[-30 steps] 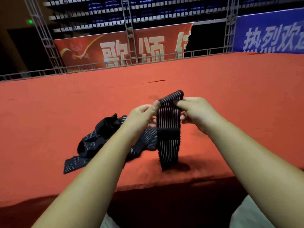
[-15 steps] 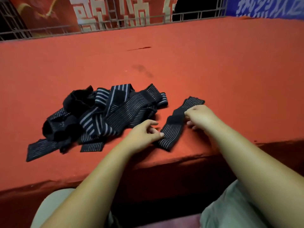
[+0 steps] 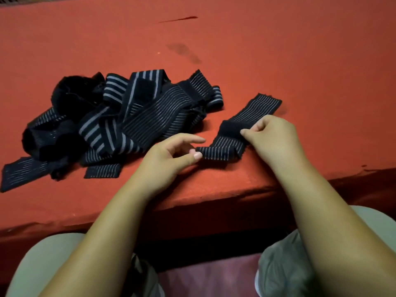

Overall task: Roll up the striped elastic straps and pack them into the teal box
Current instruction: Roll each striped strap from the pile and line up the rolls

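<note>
Your forearms extended forward. Right hand (image 3: 272,138) pinches strap (image 3: 255,110), fingers curled. Left hand (image 3: 169,157) loosely curled, thumb tip touching strap end.

Stage-like red carpeted platform (image 3: 278,50)
</note>
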`<state>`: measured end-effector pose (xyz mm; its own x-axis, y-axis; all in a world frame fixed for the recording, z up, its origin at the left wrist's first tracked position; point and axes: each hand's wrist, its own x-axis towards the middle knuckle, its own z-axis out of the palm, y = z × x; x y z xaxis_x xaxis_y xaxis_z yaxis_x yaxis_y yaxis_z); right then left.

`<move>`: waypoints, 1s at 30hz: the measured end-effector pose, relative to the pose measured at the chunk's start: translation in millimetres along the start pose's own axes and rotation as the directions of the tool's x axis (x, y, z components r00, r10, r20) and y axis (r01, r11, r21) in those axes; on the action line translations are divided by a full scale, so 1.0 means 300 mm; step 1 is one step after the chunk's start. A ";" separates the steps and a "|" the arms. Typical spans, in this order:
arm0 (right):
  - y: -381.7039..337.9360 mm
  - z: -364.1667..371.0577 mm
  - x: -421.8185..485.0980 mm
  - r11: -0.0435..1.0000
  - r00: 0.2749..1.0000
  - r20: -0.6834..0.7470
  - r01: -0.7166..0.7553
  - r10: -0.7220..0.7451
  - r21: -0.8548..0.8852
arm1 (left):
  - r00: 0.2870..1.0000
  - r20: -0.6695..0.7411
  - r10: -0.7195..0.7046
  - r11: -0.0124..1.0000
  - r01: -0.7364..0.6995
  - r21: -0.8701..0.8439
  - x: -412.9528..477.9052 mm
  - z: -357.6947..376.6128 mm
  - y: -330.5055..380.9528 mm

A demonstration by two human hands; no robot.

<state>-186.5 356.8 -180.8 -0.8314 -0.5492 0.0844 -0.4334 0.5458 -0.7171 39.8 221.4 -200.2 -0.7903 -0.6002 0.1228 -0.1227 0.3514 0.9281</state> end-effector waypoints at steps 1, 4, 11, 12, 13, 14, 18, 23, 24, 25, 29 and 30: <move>-0.009 -0.011 -0.004 1.000 1.000 0.007 0.025 -0.025 -0.010 | 1.000 -0.010 -0.002 0.999 0.001 -0.051 -0.002 -0.003 0.003; -0.045 -0.037 -0.020 0.982 0.978 0.099 0.180 -0.185 0.058 | 0.995 -0.092 -0.027 0.994 0.017 -0.109 0.000 -0.006 0.004; -0.072 0.003 -0.082 0.863 0.784 0.364 0.433 -0.503 0.261 | 0.957 -0.255 -0.137 0.971 0.078 -0.228 0.027 0.001 -0.009; -0.071 0.024 -0.085 0.862 0.804 0.321 0.433 -0.501 0.264 | 0.953 -0.269 -0.141 0.972 0.083 -0.218 0.029 0.004 -0.013; -0.077 0.036 -0.090 0.861 0.820 0.281 0.433 -0.499 0.266 | 0.950 -0.274 -0.151 0.971 0.089 -0.224 0.028 0.008 -0.008; -0.083 0.044 -0.095 0.860 0.831 0.250 0.429 -0.496 0.277 | 0.949 -0.271 -0.159 0.967 0.094 -0.238 0.025 0.008 -0.007; -0.117 0.023 -0.104 0.880 0.869 0.244 0.343 -0.430 0.330 | 0.989 -0.146 -0.033 0.967 -0.005 -0.256 -0.008 -0.011 0.010; -0.177 -0.045 -0.147 0.781 0.883 0.291 0.124 -0.368 0.612 | 0.995 0.087 0.039 0.996 -0.031 -0.088 -0.060 -0.014 0.069; -0.188 -0.057 -0.153 0.742 0.889 0.297 0.069 -0.349 0.667 | 0.993 0.108 0.055 0.998 -0.050 -0.042 -0.071 -0.012 0.074; -0.201 -0.073 -0.160 0.711 0.894 0.300 0.030 -0.334 0.703 | 0.989 0.132 0.068 0.998 -0.066 -0.023 -0.080 -0.009 0.088; -0.224 -0.135 -0.167 0.652 0.900 0.293 -0.013 -0.323 0.758 | 0.999 0.043 0.018 0.999 -0.020 0.047 -0.122 -0.004 0.114; -0.225 -0.146 -0.167 0.644 0.905 0.284 -0.016 -0.316 0.765 | 0.999 0.038 0.005 1.000 -0.005 0.015 -0.133 -0.004 0.119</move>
<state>-130.9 375.2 -106.1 -0.5170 -0.8494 0.1061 0.0005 -0.1243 -0.9922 67.6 257.0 -171.6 -0.8130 -0.5711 0.1137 -0.1277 0.3653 0.9221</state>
